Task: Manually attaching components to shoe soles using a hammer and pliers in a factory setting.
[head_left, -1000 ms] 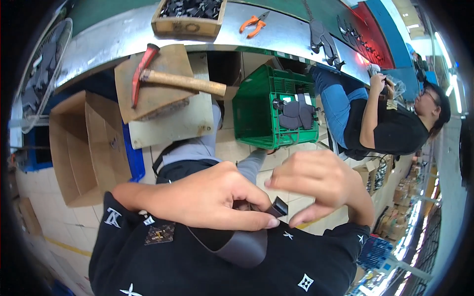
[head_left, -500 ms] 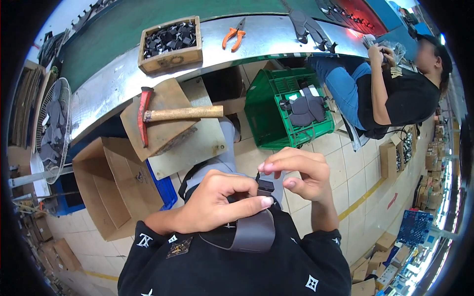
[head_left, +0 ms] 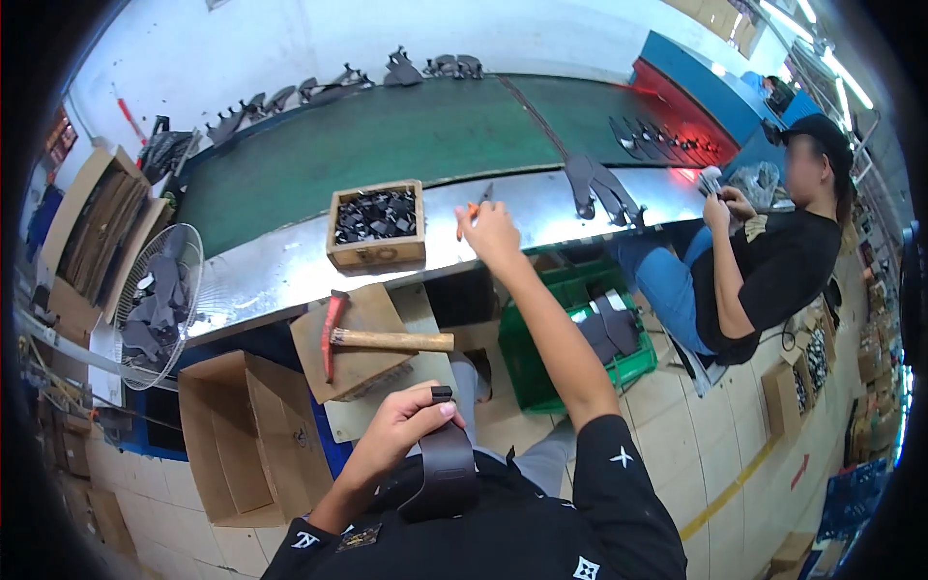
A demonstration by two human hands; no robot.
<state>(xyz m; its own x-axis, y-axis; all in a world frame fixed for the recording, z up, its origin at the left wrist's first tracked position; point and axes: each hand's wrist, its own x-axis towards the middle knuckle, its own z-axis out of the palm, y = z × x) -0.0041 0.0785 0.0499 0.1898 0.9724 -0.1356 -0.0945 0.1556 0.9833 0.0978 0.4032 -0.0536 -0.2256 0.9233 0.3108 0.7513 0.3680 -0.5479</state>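
Observation:
My left hand [head_left: 411,425] is closed in front of my body, pinching a dark brown strap [head_left: 447,483] that hangs down in a curve. A small black clip-like piece [head_left: 441,393] shows at the strap's upper end, above the thumb. My right arm stretches out to the metal bench edge. There my right hand [head_left: 493,237] has its fingers around the orange handles of the pliers [head_left: 486,192], mostly hiding them; the dark jaws point away. Left of that hand stands a wooden box [head_left: 377,255] of small black parts [head_left: 377,215].
A hammer [head_left: 391,340] lies on a block [head_left: 372,375] nearer me. Behind the bench runs a green belt [head_left: 387,135]. An open carton [head_left: 222,425] is at left, a green crate [head_left: 527,382] at right. A co-worker [head_left: 764,261] sits at the right. A fan-guard basket [head_left: 196,290] holds dark pieces.
My right hand has left the strap and reached forward to the pliers. My left hand still holds the strap, now lower and further left in view. The view has tilted up.

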